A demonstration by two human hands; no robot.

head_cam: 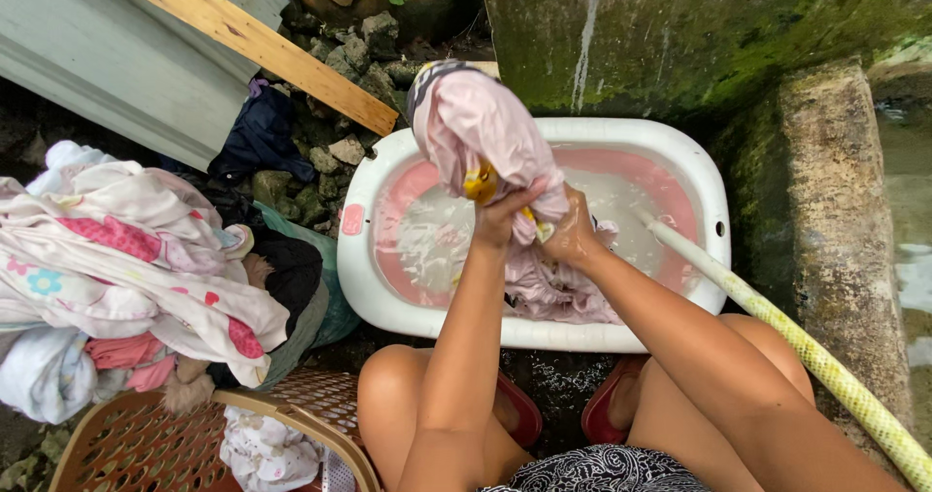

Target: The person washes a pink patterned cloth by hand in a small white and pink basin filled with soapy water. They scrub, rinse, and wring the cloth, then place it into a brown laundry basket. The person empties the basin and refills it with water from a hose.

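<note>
I hold a wet pink garment (476, 128) bunched up above a white tub with a pink inside (699, 177), which is full of soapy water. My left hand (505, 211) grips the garment from below, near a yellow patch. Beside it, my right hand (573, 235) is closed on the lower part of the same cloth, which trails down into the water. Both wrists are wet.
A yellow-green hose (825, 361) runs from the lower right into the tub. A heap of clothes (126, 259) lies at the left over a brown plastic basket (126, 443). A mossy concrete wall (825, 201) stands at the right; a wooden plank (252, 41) and stones lie behind.
</note>
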